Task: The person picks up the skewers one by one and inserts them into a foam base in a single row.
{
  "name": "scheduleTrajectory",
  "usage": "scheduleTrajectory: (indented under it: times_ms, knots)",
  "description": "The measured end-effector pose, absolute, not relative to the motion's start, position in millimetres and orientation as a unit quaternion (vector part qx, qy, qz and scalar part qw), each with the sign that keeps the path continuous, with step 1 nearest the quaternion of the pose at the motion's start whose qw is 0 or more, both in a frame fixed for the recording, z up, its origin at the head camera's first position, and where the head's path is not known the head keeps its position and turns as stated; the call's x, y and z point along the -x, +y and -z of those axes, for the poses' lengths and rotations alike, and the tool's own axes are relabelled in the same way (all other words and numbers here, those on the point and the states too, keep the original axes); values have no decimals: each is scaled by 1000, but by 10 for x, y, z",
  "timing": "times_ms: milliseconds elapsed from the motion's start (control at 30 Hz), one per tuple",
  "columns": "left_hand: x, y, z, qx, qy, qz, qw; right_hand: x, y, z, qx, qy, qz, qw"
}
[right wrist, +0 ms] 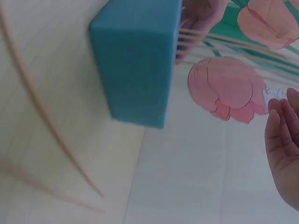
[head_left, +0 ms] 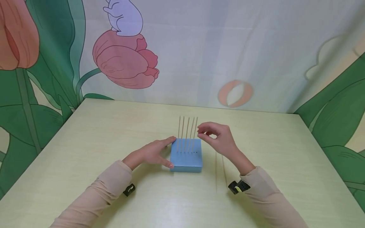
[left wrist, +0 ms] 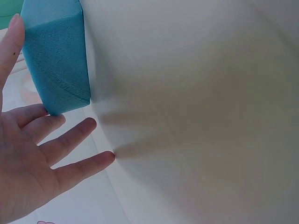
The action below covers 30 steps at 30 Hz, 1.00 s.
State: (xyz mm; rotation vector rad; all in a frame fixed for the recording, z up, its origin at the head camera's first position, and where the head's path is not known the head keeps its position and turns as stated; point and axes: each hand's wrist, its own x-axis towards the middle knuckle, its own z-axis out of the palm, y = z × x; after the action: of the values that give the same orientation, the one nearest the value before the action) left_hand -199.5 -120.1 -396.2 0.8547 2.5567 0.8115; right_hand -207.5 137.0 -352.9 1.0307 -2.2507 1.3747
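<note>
A blue foam block (head_left: 186,161) lies on the table, with several thin wooden sticks (head_left: 187,133) standing upright in a row in its top. Two small dark holes (head_left: 195,152) show at the row's right end. My left hand (head_left: 152,152) holds the block from the left, thumb at its near corner and forefinger at its far corner. In the left wrist view, the other fingers (left wrist: 77,170) spread out straight. My right hand (head_left: 219,137) hovers beside the rightmost stick's upper part. Its fingers bend loosely, with a gap between thumb and forefinger and nothing visibly held.
Two loose sticks (head_left: 216,174) lie on the table (head_left: 279,148), right of the block and partly under my right forearm. A printed curtain (head_left: 182,57) with flowers hangs behind the table's far edge. A black strap (head_left: 239,186) sits at my right wrist.
</note>
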Motion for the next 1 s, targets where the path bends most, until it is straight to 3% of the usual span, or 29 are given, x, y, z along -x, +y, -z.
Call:
scheduleTrajectory:
  times_ms: [367, 1000]
  knots:
    - [1994, -1194, 3967, -292, 897, -287, 166, 2145, 1827, 3697, -236, -865, -441, 43]
    - [1987, -1204, 3952, -297, 895, -290, 164, 2468, 2182, 4029, -185, -892, -405, -74]
